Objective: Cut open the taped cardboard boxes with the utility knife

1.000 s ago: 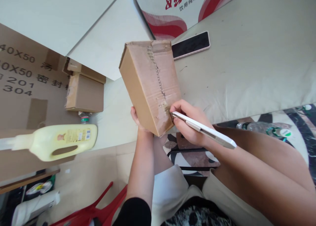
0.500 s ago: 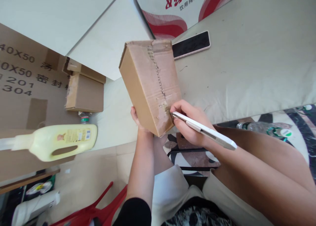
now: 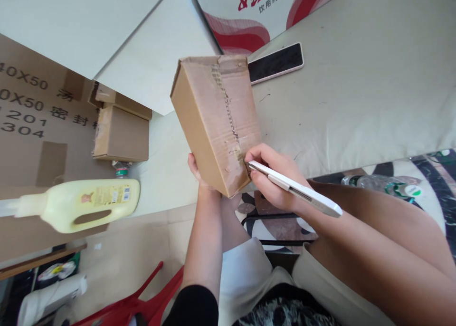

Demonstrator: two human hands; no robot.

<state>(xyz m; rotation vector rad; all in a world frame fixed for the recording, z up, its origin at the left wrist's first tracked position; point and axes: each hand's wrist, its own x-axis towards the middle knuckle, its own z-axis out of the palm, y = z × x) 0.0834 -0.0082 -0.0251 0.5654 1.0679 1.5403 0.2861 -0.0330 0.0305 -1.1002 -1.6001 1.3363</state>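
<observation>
Cardboard box, taped seam up: L hand grips its near-left underside; R hand holds white utility knife, tip at box's near seam end. Phone beyond box.

A phone lies on the table, right of the box.

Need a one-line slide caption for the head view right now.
Left hand holds a cardboard box while the right hand sets a white utility knife to its seam.

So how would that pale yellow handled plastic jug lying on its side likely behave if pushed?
The pale yellow plastic jug lies on its flat side, so it would probably slide rather than roll. Its moulded handle suggests an easy grip. Its fill level, and so its weight, cannot be seen.
</observation>
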